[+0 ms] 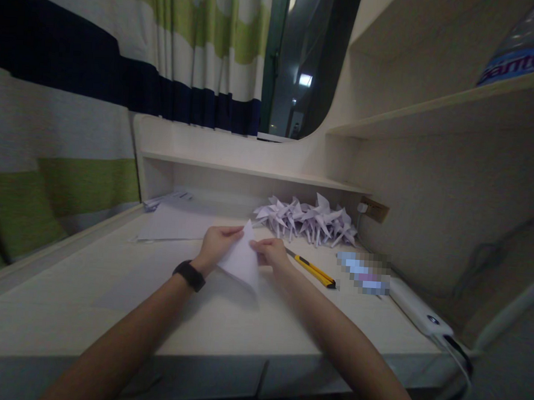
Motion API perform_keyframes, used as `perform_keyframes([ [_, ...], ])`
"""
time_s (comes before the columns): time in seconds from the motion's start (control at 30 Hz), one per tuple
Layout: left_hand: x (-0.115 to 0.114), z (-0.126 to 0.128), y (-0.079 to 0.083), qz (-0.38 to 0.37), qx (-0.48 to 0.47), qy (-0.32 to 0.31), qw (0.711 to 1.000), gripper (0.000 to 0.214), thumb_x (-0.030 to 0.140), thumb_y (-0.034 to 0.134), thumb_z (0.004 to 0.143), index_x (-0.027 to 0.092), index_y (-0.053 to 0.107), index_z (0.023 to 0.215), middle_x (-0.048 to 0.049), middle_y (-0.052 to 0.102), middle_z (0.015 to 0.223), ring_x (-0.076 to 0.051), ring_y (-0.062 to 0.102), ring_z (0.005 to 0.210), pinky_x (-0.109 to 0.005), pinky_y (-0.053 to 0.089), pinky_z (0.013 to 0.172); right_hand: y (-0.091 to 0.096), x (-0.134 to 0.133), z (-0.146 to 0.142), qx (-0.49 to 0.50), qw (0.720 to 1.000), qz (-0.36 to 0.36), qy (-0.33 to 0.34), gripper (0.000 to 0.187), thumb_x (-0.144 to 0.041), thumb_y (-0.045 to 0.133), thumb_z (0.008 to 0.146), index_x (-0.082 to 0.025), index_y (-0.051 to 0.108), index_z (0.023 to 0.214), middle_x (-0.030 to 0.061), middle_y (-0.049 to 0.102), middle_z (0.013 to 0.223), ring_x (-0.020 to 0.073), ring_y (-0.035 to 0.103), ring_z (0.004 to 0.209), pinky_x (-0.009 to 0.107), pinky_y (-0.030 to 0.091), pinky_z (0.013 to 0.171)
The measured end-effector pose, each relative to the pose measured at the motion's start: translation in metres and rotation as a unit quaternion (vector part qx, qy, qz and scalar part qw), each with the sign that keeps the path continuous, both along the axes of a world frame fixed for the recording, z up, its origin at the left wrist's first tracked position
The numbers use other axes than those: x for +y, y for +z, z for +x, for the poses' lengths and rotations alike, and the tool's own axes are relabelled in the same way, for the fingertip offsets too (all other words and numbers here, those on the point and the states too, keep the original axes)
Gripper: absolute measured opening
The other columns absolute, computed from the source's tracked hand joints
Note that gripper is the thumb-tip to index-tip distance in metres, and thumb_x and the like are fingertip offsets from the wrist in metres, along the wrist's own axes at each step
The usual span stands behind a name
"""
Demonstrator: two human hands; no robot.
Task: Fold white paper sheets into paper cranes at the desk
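A folded white sheet of paper (242, 264), roughly triangular with its tip pointing up, is held between my two hands just above the desk. My left hand (219, 244), with a dark band on the wrist, pinches its left edge near the tip. On the other side my right hand (270, 251) grips the right edge between thumb and fingers. A yellow and black utility knife (314, 270) lies on the desk right of my right hand. Behind the hands sits a pile of white paper pinwheels (309, 217).
A stack of white paper (175, 221) lies at the back left of the desk (52, 313). On the right are a blurred-out phone-like object (364, 272) and a white power strip (417, 306) with cables. A plastic bottle (520, 49) stands on the upper shelf (444, 105).
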State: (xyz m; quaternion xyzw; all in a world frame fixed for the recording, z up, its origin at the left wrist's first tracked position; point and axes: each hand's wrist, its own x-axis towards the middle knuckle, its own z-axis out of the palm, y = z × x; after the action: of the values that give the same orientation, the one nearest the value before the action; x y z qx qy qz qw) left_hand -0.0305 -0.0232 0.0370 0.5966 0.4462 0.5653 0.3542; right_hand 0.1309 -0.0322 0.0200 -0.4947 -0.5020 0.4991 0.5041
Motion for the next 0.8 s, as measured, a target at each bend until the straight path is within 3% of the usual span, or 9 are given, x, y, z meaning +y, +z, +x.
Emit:
perform_keyframes([
  [0.5, 0.0035, -0.005, 0.0019, -0.01, -0.01, -0.003, 1.0, 0.031, 0.026, 0.072, 0.071, 0.009, 0.074, 0.097, -0.0132, 0.073, 0.098, -0.025, 0.069, 0.086, -0.034, 0.054, 0.076, -0.0024, 0.0021, 0.0018, -0.016, 0.999, 0.005, 0.033, 0.026, -0.034, 0.078, 0.066, -0.013, 0.064, 0.062, 0.004, 0.066, 0.055, 0.013, 0.059, 0.047, 0.023, 0.049, 0.048],
  [0.8, 0.0032, -0.0032, 0.0008, -0.042, -0.052, -0.049, 0.997, 0.043, 0.033, 0.075, 0.066, 0.008, 0.072, 0.101, -0.0142, 0.074, 0.097, -0.021, 0.068, 0.075, -0.028, 0.052, 0.064, -0.0004, 0.0043, 0.0063, -0.002, 1.0, 0.024, 0.016, 0.028, -0.037, 0.078, 0.063, -0.013, 0.065, 0.062, 0.0036, 0.065, 0.055, 0.013, 0.059, 0.048, 0.024, 0.048, 0.048],
])
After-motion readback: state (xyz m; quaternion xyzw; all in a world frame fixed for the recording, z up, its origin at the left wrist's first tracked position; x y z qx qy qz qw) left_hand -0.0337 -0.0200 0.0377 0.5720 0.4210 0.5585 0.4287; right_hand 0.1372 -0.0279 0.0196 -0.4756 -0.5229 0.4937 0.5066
